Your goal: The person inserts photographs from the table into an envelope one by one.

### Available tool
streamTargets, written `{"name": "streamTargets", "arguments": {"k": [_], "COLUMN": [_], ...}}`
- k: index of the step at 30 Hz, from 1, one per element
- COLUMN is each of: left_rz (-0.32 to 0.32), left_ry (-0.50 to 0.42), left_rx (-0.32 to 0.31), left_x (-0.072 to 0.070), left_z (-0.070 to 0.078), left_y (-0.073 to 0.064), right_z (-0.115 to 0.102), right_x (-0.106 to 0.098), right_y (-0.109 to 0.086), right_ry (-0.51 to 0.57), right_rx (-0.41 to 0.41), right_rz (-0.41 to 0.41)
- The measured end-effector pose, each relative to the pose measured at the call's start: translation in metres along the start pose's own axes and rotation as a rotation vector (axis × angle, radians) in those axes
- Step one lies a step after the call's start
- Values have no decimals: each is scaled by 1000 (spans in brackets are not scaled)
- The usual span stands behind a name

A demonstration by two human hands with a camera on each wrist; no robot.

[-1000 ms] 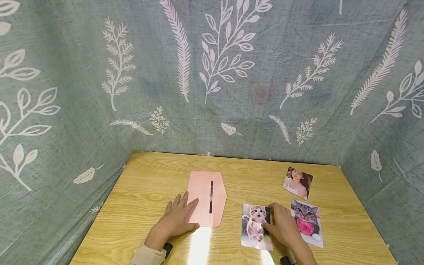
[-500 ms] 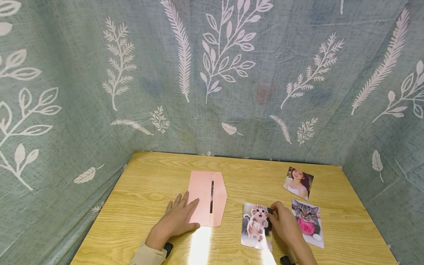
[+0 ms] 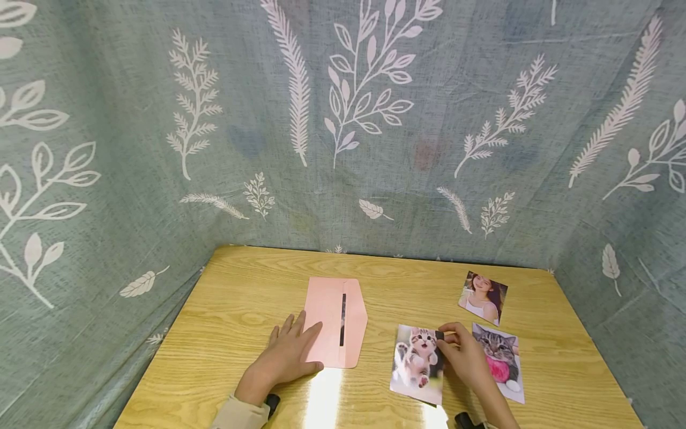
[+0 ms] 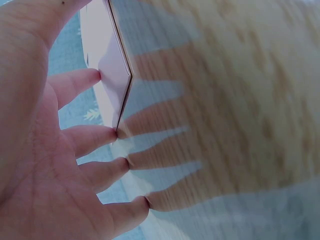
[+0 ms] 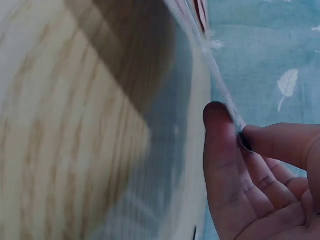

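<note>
Right fingers (image 5: 220,165) pinch the kitten photo (image 3: 412,366) by its edge, likely sparing its print; spread left fingers (image 4: 95,142) apparently steady the envelope (image 3: 324,301).

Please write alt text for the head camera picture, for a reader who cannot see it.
A person's right hand pinches a kitten photo by its edge over a wooden table, while the left hand touches a pink envelope. A portrait photo and a cat photo lie at the right; a leafy curtain hangs behind.
</note>
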State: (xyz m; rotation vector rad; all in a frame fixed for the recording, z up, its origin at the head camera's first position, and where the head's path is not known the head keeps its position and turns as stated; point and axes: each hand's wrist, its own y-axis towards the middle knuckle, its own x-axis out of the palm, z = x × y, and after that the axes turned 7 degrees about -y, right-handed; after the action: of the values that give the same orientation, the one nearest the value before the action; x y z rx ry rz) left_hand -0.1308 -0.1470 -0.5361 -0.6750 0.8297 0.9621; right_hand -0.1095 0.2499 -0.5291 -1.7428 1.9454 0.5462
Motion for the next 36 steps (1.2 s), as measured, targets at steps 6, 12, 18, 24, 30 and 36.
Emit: {"name": "streamTargets", "arguments": {"k": [6,12,18,24,30,36], "left_rz": [-3,-6,-3,-4,-7,-18], "left_ry": [-2,-9,-9,2,-3,-7], "left_rx": [-5,-7,0,3,2,-1], "left_x": [-1,-2,-2,-2,-3,-2], "left_z": [0,1,1,1,2,1], "left_y": [-1,-2,-2,-2,-2,0], "right_z": [-4,-7,-15,-22,-31,-40], "right_x": [-2,-4,-5,-3,3,12], "right_y": [2,5,12,21,34,46], "right_ry": [180,259,253,245,246,251], "right_rx": [98,146,103,73,37,12], "right_rz": [-36,-67,-74,-78,-81,-85]}}
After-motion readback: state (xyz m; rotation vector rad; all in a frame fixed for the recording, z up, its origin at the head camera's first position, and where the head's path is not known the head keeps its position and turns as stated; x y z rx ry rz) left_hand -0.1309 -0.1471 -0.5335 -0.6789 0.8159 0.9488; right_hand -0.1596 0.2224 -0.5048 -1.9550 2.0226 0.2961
